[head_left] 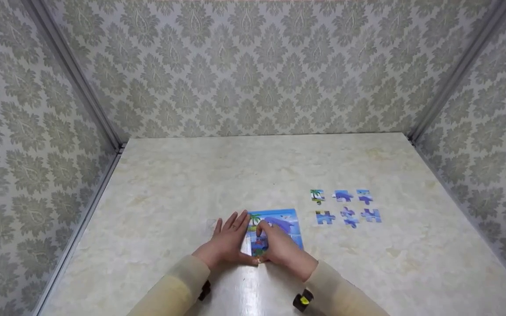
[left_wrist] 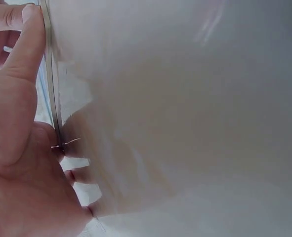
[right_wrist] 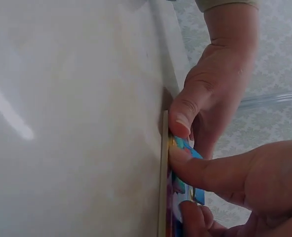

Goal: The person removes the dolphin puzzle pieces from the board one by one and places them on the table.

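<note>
A square jigsaw board (head_left: 298, 232) with a palm tree and dolphin picture lies on the table. My left hand (head_left: 228, 243) rests along its left side, fingers straight, with the thumb at the near edge. My right hand (head_left: 283, 249) is over the board's near part, index finger bent. In the right wrist view, its thumb and finger pinch a bluish jigsaw piece (right_wrist: 200, 195) that sticks up from the board; the fingers hide much of it.
Several loose jigsaw pieces (head_left: 343, 195) lie in two rows right of the board. A small transparent item (head_left: 211, 224) is left of my left hand. Patterned walls (head_left: 244, 79) enclose the pale table (head_left: 169, 175) at the back and sides.
</note>
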Demonstrator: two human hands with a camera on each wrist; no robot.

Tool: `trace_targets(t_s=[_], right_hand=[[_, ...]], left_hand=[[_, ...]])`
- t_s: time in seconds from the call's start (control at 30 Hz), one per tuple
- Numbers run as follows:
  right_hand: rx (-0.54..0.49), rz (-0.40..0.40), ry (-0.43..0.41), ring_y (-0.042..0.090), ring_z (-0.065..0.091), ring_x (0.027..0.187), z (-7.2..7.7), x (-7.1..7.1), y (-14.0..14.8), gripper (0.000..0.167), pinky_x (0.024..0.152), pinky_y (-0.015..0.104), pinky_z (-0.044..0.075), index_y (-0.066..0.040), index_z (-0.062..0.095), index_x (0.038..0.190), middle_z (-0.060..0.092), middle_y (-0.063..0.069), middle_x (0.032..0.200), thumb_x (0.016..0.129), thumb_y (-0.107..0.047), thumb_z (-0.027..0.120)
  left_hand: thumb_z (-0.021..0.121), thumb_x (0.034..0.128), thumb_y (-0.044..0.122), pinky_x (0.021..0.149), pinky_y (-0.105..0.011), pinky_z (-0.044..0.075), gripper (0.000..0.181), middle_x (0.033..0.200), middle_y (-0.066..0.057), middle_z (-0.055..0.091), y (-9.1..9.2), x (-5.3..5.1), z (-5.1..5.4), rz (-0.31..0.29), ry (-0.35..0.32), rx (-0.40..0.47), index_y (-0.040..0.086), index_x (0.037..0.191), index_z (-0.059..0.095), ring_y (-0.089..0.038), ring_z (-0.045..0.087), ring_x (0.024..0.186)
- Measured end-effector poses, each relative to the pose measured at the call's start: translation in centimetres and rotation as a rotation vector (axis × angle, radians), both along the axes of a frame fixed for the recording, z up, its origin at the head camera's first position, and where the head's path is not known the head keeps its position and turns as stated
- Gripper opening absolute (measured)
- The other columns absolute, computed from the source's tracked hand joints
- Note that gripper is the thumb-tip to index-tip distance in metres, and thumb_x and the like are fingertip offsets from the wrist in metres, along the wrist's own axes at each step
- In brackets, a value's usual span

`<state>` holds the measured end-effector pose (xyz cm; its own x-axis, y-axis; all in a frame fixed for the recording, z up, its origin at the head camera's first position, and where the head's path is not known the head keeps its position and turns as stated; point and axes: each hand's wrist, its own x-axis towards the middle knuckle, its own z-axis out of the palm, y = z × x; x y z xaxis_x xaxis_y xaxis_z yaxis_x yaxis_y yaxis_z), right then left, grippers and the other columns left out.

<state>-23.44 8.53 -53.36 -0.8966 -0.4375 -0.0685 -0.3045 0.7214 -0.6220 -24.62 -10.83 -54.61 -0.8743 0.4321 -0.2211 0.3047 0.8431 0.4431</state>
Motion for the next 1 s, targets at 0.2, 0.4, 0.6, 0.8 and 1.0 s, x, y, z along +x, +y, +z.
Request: trace_targets(t_s=[0.2, 0.4, 0.6, 0.8, 1.0], right_hand=[[-0.037, -0.008, 0.085, 0.017, 0.057, 0.096, -0.3, 0.7, 0.5, 0.05, 0.086, 0.037, 0.054, -0.019, 0.054, 0.111, 0.059, 0.001, 0.104, 0.077, 0.002, 0.084], [-0.167, 0.039, 0.058, 0.014, 0.064, 0.095, -0.5, 0.8, 1.2, 0.031, 0.084, 0.034, 0.054, -0.019, 0.056, 0.106, 0.069, 0.0, 0.1, 0.09, 0.002, 0.072], [-0.335, 0.002, -0.022, 0.016, 0.066, 0.099, -1.2, 0.7, 2.4, 0.021, 0.089, 0.035, 0.055, -0.021, 0.058, 0.105, 0.069, 0.0, 0.104, 0.096, -0.006, 0.071], [-0.516, -0.092, -0.138, 0.021, 0.067, 0.094, -0.6, 0.6, 5.3, 0.022, 0.085, 0.029, 0.056, -0.014, 0.059, 0.112, 0.067, 0.01, 0.109, 0.095, -0.006, 0.072], [-0.476, -0.168, -0.148, 0.024, 0.069, 0.093, 0.4, 0.2, 9.9, 0.025, 0.079, 0.025, 0.058, -0.01, 0.06, 0.118, 0.066, 0.014, 0.114, 0.096, -0.005, 0.071]], left_hand=[[0.082, 0.0743, 0.068, 0.127, -0.065, -0.001, 0.128, 0.176, -0.007, 0.008, -0.1, 0.1, 0.3, -0.004, 0.011, 0.007, 0.009, 0.166, 0.015, -0.035, 0.003, 0.163], [0.081, 0.0744, 0.069, 0.126, -0.067, 0.001, 0.129, 0.175, -0.008, 0.008, -0.2, 0.2, 0.5, -0.023, 0.028, 0.017, 0.008, 0.166, 0.014, -0.036, 0.004, 0.162], [0.081, 0.0737, 0.07, 0.126, -0.067, 0.002, 0.13, 0.175, -0.01, 0.009, -0.2, 0.3, 0.4, -0.025, 0.038, 0.011, 0.008, 0.166, 0.014, -0.037, 0.005, 0.162], [0.081, 0.0746, 0.069, 0.126, -0.067, 0.001, 0.129, 0.175, -0.01, 0.008, -0.2, 0.2, 0.3, -0.024, 0.03, 0.017, 0.008, 0.166, 0.014, -0.037, 0.005, 0.162], [0.08, 0.0748, 0.07, 0.126, -0.067, -0.001, 0.129, 0.176, -0.008, 0.006, -0.2, 0.2, 0.2, -0.024, 0.009, 0.014, 0.01, 0.167, 0.012, -0.036, 0.002, 0.163]])
